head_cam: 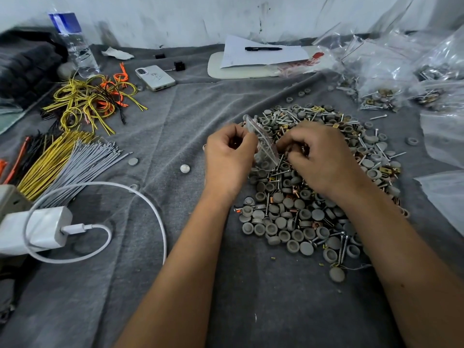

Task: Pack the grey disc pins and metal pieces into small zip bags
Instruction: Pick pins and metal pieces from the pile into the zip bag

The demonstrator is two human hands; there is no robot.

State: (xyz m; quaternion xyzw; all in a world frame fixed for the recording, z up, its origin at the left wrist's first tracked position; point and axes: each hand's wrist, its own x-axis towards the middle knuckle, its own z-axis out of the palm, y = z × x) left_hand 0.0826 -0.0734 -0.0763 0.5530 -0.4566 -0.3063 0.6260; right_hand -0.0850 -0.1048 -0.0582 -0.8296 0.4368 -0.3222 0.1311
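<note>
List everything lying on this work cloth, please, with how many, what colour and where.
disc pins and screws: big heap, grey, silver, brass, centre right
small zip bag: one, clear, between the hands
filled bags: several, clear, far right
wires: loose bunch, yellow, orange, black, far left
cable ties: bundle, grey, left
phone: one, white, far centre
charger: one, white, near left
water bottle: one, clear, far left
pen: one, black, on paper
left hand: shut on bag
right hand: fingers curled over heap
</note>
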